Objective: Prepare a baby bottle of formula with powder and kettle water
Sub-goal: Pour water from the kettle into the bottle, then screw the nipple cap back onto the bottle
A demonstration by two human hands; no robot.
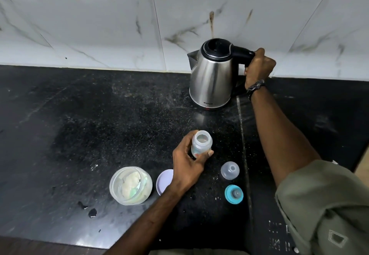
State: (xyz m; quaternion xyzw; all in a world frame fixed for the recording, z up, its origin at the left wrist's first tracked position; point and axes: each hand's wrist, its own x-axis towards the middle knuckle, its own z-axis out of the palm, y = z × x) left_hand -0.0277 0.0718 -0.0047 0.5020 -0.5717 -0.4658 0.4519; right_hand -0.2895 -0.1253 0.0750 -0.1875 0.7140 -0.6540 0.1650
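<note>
Fingers of the right hand (258, 66) are closed in a full fist around the black handle of the steel kettle (212, 79), which stands upright on the dark counter (99, 124) close to the tiled wall. The spout points to the left, away from the hand, so a tilt of the wrist would send water toward the middle of the counter. The kettle seems not lifted yet; its base looks to rest on the stone.

Nearer to the body, the left hand (188, 163) wraps loosely around the lower part of the baby bottle (201, 143), thumb on one side and fingers on the other. The bottle stands upright with its mouth open and uncovered, I think to keep it steady for the pouring. Whether powder is already inside I cannot tell.

Just left of this hand lies a pale round lid (164, 180), and beside it the open jar of white powder (130, 185). On the right side, apart from the bottle, the clear cap (230, 170) and the blue ring with teat (234, 193) wait on the counter, set aside until the closing.
</note>
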